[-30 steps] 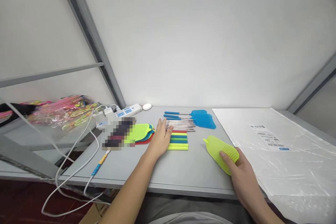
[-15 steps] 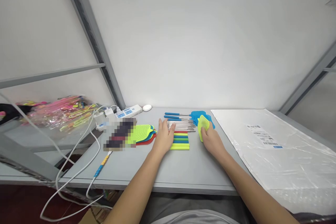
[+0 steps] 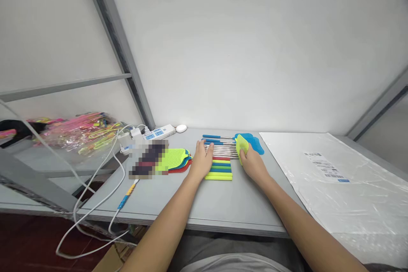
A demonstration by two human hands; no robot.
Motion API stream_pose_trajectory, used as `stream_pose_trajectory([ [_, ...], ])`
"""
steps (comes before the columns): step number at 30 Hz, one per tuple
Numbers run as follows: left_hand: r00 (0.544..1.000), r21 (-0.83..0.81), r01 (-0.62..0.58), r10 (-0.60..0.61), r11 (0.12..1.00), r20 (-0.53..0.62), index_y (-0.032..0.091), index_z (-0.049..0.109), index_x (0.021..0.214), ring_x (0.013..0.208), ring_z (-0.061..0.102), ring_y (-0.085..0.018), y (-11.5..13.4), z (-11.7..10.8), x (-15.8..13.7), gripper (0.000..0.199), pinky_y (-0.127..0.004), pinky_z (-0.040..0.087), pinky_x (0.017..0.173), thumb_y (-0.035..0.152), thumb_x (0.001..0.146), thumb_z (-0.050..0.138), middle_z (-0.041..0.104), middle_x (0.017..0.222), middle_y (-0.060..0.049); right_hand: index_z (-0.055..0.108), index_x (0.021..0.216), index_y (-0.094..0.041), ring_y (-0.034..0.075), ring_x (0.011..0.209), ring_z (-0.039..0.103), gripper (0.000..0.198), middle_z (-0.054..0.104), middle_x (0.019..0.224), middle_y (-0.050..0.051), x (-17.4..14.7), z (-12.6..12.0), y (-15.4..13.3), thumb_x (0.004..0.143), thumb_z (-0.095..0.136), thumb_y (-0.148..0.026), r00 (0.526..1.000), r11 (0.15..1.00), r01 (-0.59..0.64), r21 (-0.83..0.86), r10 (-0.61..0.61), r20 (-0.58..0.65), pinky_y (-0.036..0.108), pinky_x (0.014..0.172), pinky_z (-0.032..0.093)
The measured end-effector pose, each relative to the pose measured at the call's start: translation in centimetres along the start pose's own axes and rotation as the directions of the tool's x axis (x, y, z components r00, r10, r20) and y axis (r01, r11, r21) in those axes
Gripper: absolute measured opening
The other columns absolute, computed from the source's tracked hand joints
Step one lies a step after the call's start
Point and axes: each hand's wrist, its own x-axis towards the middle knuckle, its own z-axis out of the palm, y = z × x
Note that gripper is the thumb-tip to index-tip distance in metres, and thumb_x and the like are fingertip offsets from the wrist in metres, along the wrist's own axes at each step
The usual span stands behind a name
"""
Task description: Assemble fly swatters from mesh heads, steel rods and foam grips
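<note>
On grey table, person is seemingly matching green swatter head to metal rods; next move probably calling for lining it up with one rod's end. Right hand is pinching swatter head at rods' right ends, thumb pressing mesh. Left hand is lying loosely spread at left ends; whether grasping any, cannot tell.

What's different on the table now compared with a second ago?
The right hand has carried the yellow-green fly swatter head leftward and farther from the person, to the right ends of the metal rods. It hasn't let go. The left hand, blue fly swatters and colored tubes stayed put.
</note>
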Motion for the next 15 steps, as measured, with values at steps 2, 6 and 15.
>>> stream_pose_trajectory([
  [2,1.000,-0.018,0.023,-0.023,1.000,0.002,0.014,0.040,0.136,0.141,0.034,-0.028,0.1,-0.1,0.0,0.058,-0.045,0.030,0.112,0.056,0.097,0.031,0.043,0.147,-0.020,0.046,0.117,-0.017,0.022,0.071,0.060,0.028,0.065,0.086,0.008,0.0,0.1,0.1,0.098,0.033,-0.033,1.000,1.000,-0.009,-0.018,0.009,0.001,0.028,0.058,0.034],
  [6,0.999,-0.030,0.051,-0.051,0.998,-0.012,0.015,0.041,0.136,0.139,0.037,-0.028,0.2,-0.3,0.2,0.057,-0.044,0.031,0.111,0.055,0.097,0.031,0.047,0.144,-0.019,0.046,0.115,-0.018,0.022,0.073,0.061,0.029,0.064,0.089,0.008,0.0,-0.1,0.5,0.099,0.029,-0.035,1.000,0.999,-0.024,-0.041,0.023,-0.016,0.029,0.059,0.036],
  [15,0.997,-0.056,0.067,-0.069,0.996,-0.041,0.014,0.039,0.136,0.140,0.035,-0.028,0.2,0.4,1.3,0.056,-0.044,0.027,0.112,0.053,0.096,0.036,0.041,0.147,-0.020,0.044,0.120,-0.016,0.025,0.074,0.061,0.031,0.065,0.087,0.009,1.4,0.3,0.0,0.098,0.029,-0.033,1.000,0.998,-0.018,-0.066,0.017,-0.018,0.030,0.058,0.037],
])
